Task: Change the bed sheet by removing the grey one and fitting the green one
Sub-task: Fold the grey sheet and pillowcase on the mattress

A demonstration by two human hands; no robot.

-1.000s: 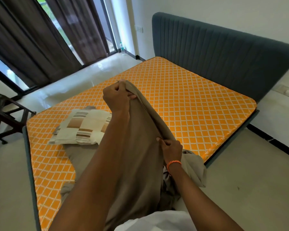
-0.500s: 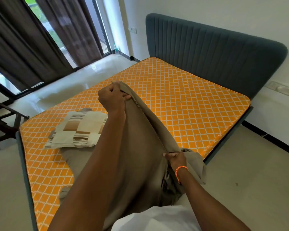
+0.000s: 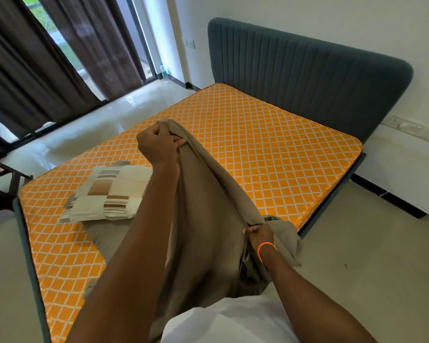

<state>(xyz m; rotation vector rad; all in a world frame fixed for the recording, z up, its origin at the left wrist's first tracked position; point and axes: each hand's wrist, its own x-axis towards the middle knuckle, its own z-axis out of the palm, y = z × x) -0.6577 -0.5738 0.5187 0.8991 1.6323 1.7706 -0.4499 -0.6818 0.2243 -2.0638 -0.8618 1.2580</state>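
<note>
The grey sheet (image 3: 203, 219) is off the bed and hangs bunched in front of me, its edge stretched between both hands. My left hand (image 3: 156, 142) grips one end of that edge, held out over the bare orange diamond-pattern mattress (image 3: 270, 149). My right hand (image 3: 259, 235), with an orange band at the wrist, pinches the edge lower down, near the mattress's near right corner. The sheet's lower part drapes onto the mattress and against my body. No green sheet is in view.
A striped beige and brown pillow (image 3: 109, 194) lies on the mattress at left. A dark padded headboard (image 3: 307, 78) stands at the far side. Brown curtains (image 3: 47, 58) cover the window at left, a dark wooden stand (image 3: 0, 184) sits at the left edge, and pale floor lies right.
My right hand has slid down the sheet's edge toward me, so the stretch between the hands is longer. The left hand keeps its grip, held out over the mattress.
</note>
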